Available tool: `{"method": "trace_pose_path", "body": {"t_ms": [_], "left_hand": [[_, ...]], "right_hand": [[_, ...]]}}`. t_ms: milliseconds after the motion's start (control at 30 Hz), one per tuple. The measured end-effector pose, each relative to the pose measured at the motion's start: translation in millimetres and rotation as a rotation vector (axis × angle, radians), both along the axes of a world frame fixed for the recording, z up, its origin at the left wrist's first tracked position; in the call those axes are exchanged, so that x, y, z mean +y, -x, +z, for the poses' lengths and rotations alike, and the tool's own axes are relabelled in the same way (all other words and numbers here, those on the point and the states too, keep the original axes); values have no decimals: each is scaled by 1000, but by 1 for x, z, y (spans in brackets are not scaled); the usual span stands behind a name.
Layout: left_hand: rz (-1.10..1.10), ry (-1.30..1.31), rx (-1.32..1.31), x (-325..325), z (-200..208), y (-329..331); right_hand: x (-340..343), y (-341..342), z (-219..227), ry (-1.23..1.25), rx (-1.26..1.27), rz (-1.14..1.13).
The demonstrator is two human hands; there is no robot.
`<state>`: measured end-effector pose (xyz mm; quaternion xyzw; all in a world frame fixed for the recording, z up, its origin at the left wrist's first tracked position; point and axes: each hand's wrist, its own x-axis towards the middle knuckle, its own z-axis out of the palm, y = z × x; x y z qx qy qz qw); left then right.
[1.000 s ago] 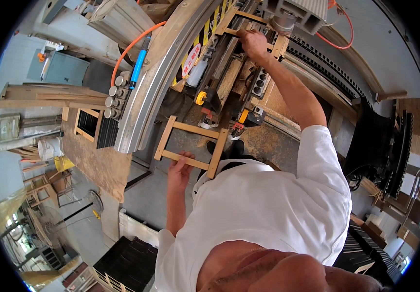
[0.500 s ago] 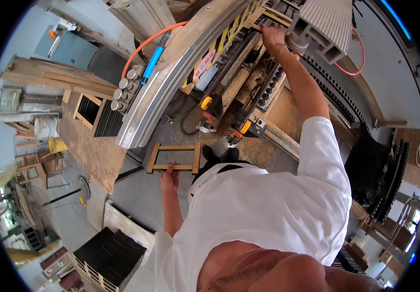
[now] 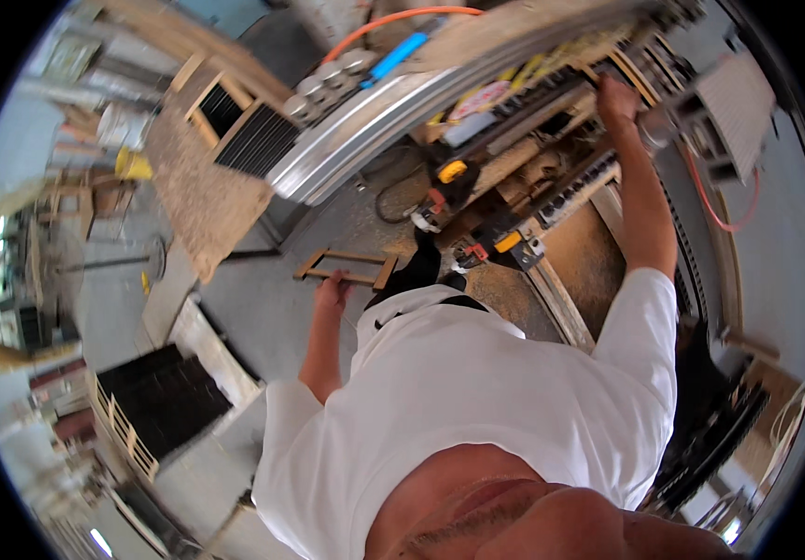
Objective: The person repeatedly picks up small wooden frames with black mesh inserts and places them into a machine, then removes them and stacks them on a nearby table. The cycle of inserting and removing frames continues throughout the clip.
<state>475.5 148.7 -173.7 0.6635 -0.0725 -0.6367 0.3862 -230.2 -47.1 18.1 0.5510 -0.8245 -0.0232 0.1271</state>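
My left hand (image 3: 333,290) is closed on the near bar of a small rectangular wooden frame (image 3: 385,273), held out low over the grey floor. My right arm stretches far forward to the right, over the woodworking machine (image 3: 552,154). At the machine's far end, my right hand (image 3: 617,101) has its fingers curled down on a second wooden frame (image 3: 634,77). Motion blur and the hand itself hide part of that grip. Just right of the hand is a round grey fitting beneath a ribbed metal beam (image 3: 734,117).
A long metal-edged beam (image 3: 356,131) runs along the machine's left, carrying a blue air tool (image 3: 393,61) and orange hose. Dark slats and wooden frames lie on a sawdust-covered board (image 3: 202,201). A stack of black pieces (image 3: 165,401) stands at lower left. Sawdust (image 3: 505,289) covers the floor by my feet.
My view has turned, so the machine sits further right and higher. The frame in my left hand now looks flatter, tilted more edge-on. My right hand is still at the machine's far end.
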Motion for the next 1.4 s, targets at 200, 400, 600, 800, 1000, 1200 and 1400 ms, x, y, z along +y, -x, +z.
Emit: {"method": "trace_pose_path", "body": {"t_ms": [200, 400, 600, 800, 1000, 1200, 1400], "left_hand": [[-5, 104, -94, -2, 27, -12], [-122, 300, -222, 5, 120, -48], [-55, 588, -253, -42, 195, -123], [86, 750, -111, -166, 237, -172], [41, 752, -24, -329, 226, -203], [-203, 567, -434, -426, 191, -179], [-296, 883, -1004, -410, 201, -154]], "right_hand": [[2, 1, 3, 15, 36, 6], [0, -1, 1, 62, 14, 28], [5, -23, 24, -51, -10, -134], [35, -124, 65, 565, -357, 245], [120, -317, 79, 723, -930, 324], [186, -402, 10, 483, -1136, -97], [232, -462, -40, 373, -1163, -283]]}}
